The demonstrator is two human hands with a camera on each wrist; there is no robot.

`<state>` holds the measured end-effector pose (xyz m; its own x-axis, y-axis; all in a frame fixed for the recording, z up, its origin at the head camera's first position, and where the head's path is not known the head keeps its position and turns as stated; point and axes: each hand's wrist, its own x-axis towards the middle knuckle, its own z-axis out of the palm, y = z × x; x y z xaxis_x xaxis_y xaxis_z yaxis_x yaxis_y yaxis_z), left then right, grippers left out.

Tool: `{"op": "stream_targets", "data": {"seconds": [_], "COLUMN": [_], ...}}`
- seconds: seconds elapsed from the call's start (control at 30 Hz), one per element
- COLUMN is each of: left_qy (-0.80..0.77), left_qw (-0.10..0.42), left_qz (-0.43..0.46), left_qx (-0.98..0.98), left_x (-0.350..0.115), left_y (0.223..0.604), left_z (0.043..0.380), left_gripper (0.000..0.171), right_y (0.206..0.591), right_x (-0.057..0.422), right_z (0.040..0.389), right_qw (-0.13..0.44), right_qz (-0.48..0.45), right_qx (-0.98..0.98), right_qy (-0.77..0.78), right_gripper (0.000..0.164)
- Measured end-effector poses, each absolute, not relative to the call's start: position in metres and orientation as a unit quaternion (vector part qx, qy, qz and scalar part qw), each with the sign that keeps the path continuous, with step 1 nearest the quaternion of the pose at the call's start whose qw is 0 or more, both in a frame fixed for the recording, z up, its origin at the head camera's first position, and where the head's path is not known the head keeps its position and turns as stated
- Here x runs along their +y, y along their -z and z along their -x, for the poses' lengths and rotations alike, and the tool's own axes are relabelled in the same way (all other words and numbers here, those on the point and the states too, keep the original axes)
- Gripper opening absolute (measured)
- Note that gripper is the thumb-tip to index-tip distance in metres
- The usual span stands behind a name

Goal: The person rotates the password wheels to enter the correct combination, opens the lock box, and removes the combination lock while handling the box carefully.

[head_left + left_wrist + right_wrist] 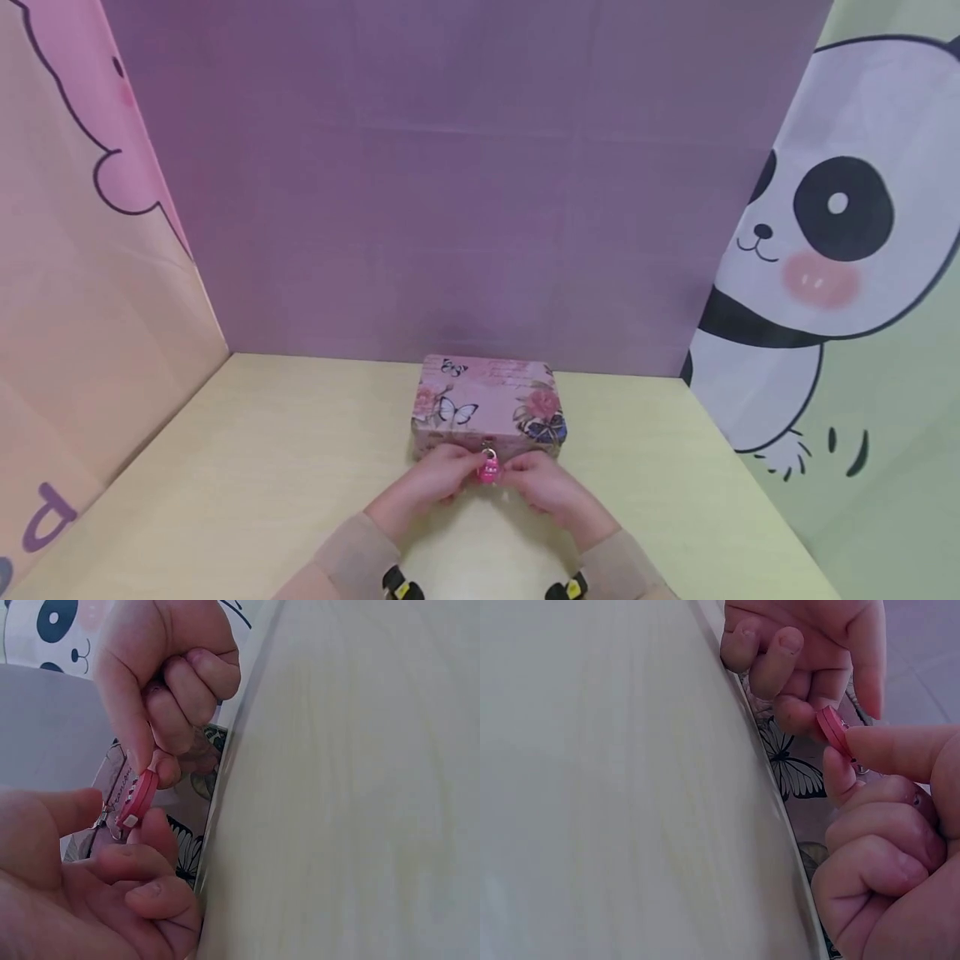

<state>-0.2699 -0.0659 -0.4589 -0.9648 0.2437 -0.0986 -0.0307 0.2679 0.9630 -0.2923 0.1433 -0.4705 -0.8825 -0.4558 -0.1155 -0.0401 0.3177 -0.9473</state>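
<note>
A small pink combination padlock hangs at the front clasp of a pink tin box printed with butterflies and roses. The box lid is down. My right hand pinches the padlock between thumb and index finger, the thumb along its dial face in the right wrist view. Its other fingers are curled into the palm. My left hand is on the other side, its index fingertip at the padlock's edge in the left wrist view. The left thumb stands apart from the lock, near the shackle; the other fingers are loosely bent.
The box stands on a pale wooden table, close to a purple back panel. A cartoon side panel rises at the left, and one with a panda at the right. The table's front edge runs beneath both forearms.
</note>
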Motion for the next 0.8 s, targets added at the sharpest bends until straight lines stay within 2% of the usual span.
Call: {"op": "stream_targets", "data": {"seconds": [0.3,0.8], "left_qy": [-0.578,-0.562], "left_qw": [0.129,0.134], "left_qz": [-0.109,-0.118], "left_qx": [0.799,0.808], "left_x": [-0.0681,-0.0681], "left_y": [0.4591,0.4599], "left_z": [0.2748,0.2796], "left_gripper": [0.017,0.02], "right_y": [0.4697,0.4686], "right_x": [0.1422,0.1415], "right_z": [0.2924,0.2911], "right_qw": [0.191,0.194], "right_qz": [0.153,0.162], "right_qx": [0.787,0.78], "right_qy": [0.566,0.572], "right_gripper": [0.019,0.023]}}
